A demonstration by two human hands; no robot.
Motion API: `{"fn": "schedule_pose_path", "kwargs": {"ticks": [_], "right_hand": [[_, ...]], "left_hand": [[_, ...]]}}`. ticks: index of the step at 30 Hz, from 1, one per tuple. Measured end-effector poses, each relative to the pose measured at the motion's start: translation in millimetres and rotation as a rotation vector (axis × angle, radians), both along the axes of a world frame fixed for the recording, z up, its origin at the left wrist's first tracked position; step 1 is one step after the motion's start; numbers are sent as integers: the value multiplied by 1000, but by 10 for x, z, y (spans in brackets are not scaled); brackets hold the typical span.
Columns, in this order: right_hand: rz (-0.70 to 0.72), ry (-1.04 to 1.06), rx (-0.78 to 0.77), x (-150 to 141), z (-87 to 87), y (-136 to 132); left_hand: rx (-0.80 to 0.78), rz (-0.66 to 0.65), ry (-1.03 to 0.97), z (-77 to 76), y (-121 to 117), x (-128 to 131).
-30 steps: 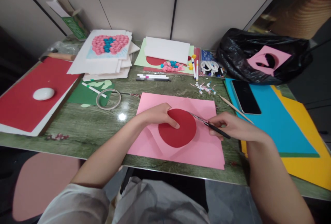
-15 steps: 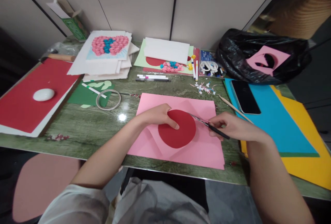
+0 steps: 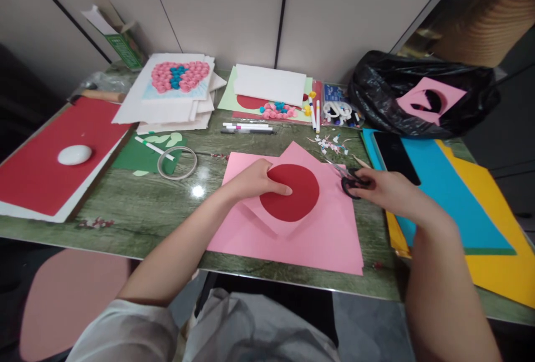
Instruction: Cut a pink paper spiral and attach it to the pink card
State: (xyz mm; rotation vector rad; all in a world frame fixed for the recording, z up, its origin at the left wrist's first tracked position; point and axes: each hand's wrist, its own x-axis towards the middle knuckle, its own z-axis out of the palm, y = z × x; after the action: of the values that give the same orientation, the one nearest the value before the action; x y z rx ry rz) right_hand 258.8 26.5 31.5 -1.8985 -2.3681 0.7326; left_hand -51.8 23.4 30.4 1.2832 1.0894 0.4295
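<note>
My left hand (image 3: 261, 179) is closed on a red paper circle (image 3: 298, 206) and a pink paper square (image 3: 293, 153) beneath it, thumb on top of the circle. The square's corner points away from me, tilted over larger pink sheets (image 3: 326, 248) on the table. To the right, my right hand (image 3: 378, 186) grips scissors (image 3: 349, 181) by their black handles. Their blades point away and to the left, apart from the circle, near the right edge of the pink sheets.
Paper scraps (image 3: 332, 143) and a pencil-like stick (image 3: 360, 161) lie beyond the scissors. A phone (image 3: 395, 156) rests on blue paper (image 3: 455, 206) at right. A black bag (image 3: 368, 94) holds a cut pink piece. At left are a tape roll (image 3: 194, 164) and red board (image 3: 54, 189).
The scissors have moved away from the circle's edge, up and right, and turned in my right hand. My left hand has lifted the circle and turned the pink square so its corner points away.
</note>
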Motion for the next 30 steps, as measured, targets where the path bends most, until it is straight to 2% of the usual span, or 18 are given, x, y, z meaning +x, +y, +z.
{"fn": "schedule_pose_path", "kwargs": {"ticks": [2, 5, 8, 10, 12, 13, 14, 16, 19, 23, 27, 30], "right_hand": [[-25, -174, 108, 23, -113, 45], [-4, -209, 194, 73, -185, 65], [-31, -179, 222, 72, -116, 24], [-105, -132, 233, -11, -15, -34], [-173, 47, 268, -163, 96, -110], [-148, 245, 210, -255, 144, -153], [-86, 444, 89, -349, 184, -195], [54, 653, -185, -521, 231, -273], [79, 638, -291, -674, 221, -358], [27, 558, -320, -688, 119, -410], [-15, 522, -295, -646, 50, -407], [-73, 544, -262, -600, 58, -362]], "left_hand": [[23, 4, -1, 5, -18, 11], [53, -25, 26, 17, -42, 23], [75, -66, 67, 33, -60, 34], [94, -91, 97, 39, -73, 44], [124, -134, 125, 41, -93, 60], [140, -166, 136, 39, -105, 71], [156, -204, 144, 37, -119, 84], [201, -270, 156, 33, -150, 113], [284, -349, 150, 30, -191, 156], [344, -404, 155, 26, -224, 197], [347, -416, 163, 5, -223, 216], [320, -355, 166, -4, -158, 180]]}}
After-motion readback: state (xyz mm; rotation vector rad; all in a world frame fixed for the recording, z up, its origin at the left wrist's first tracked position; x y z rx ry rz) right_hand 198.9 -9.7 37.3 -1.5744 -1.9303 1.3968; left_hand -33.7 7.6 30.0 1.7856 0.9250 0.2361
